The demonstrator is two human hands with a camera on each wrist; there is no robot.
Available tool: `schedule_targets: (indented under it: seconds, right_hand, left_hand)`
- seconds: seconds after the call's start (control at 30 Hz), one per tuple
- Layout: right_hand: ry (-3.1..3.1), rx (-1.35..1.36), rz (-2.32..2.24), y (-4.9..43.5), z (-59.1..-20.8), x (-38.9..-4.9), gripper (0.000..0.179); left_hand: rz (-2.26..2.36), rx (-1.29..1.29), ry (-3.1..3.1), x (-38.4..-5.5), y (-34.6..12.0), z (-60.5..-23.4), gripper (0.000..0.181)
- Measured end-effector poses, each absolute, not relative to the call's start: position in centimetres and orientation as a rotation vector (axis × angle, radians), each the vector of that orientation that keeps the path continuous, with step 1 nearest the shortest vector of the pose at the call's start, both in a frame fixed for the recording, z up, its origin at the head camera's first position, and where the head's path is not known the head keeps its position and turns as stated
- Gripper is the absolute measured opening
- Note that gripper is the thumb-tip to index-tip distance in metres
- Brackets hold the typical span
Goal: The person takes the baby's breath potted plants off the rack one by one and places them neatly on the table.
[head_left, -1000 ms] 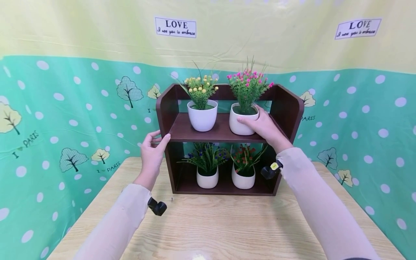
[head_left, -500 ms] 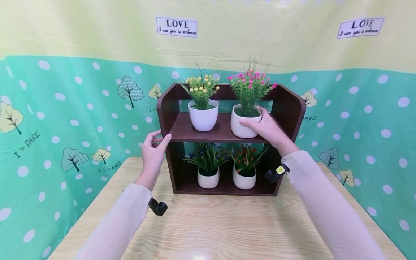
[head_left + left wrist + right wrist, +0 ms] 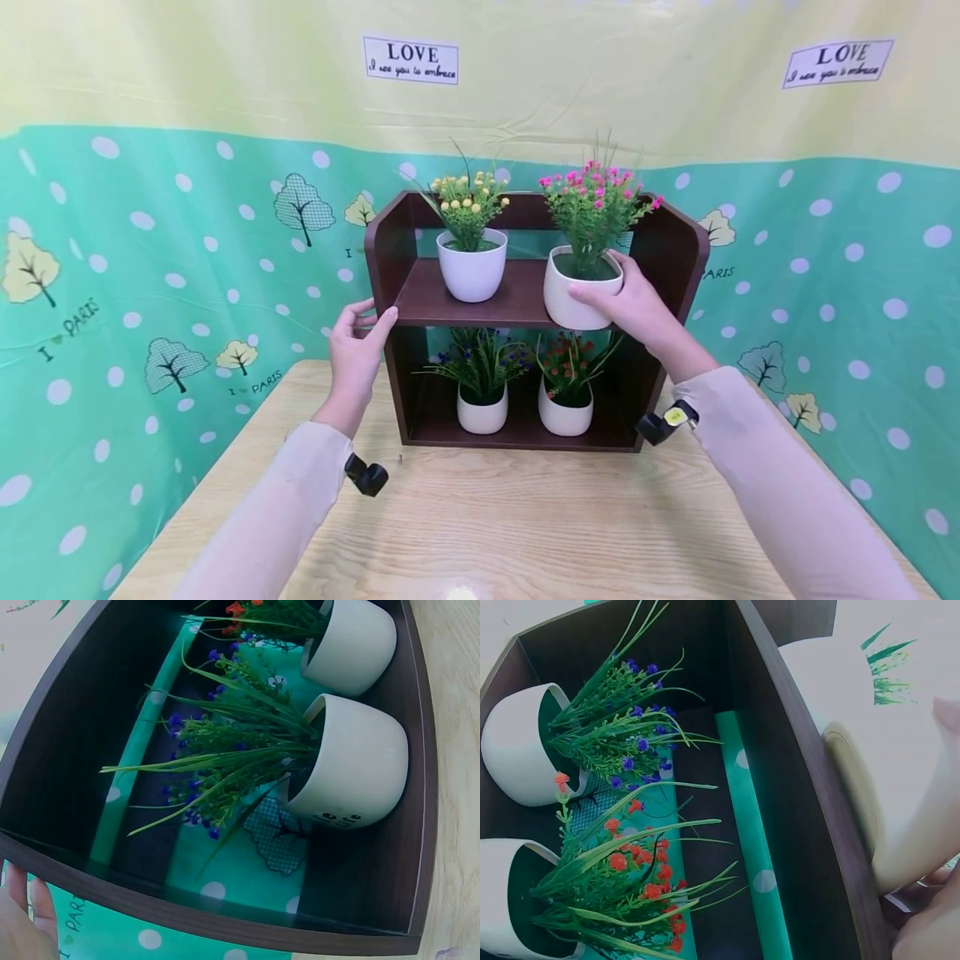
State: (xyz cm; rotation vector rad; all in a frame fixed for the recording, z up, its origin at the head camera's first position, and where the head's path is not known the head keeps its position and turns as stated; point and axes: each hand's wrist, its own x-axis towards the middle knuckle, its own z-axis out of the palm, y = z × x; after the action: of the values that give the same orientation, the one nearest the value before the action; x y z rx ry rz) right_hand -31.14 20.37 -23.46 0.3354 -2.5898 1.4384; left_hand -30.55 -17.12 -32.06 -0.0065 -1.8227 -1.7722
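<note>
My right hand (image 3: 633, 304) grips the rim of a white pot (image 3: 577, 292) of pink flowers (image 3: 596, 187), thumb on the front and fingers behind. The pot is tilted at the front edge of the upper board of a dark brown two-tier shelf (image 3: 495, 312); in the right wrist view its base overhangs that edge. My left hand (image 3: 356, 350) holds the shelf's left side panel, thumb at the front edge and fingers along the outer face. To the left on the upper tier stands a white pot (image 3: 472, 271) of yellow flowers.
Below, a pot of blue flowers (image 3: 482, 412) and a pot of red flowers (image 3: 566, 414) stand on the lower tier. The shelf rests on a wooden table (image 3: 480, 517). A printed green and yellow curtain (image 3: 187, 292) hangs behind and at the sides.
My right hand has drawn the pink-flower pot forward and to the right, toward the upper board's front edge, and it now tilts. My left hand has stayed on the side panel.
</note>
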Motion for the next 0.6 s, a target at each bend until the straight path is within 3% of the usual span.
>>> schedule_targets:
  seconds: [0.6]
  right_hand:
    - [-2.571,0.365,1.369,23.1,-23.5,-26.2,0.104]
  left_hand:
    - [-1.757,-0.002,-1.840,-30.6,-17.1,-32.0,0.047]
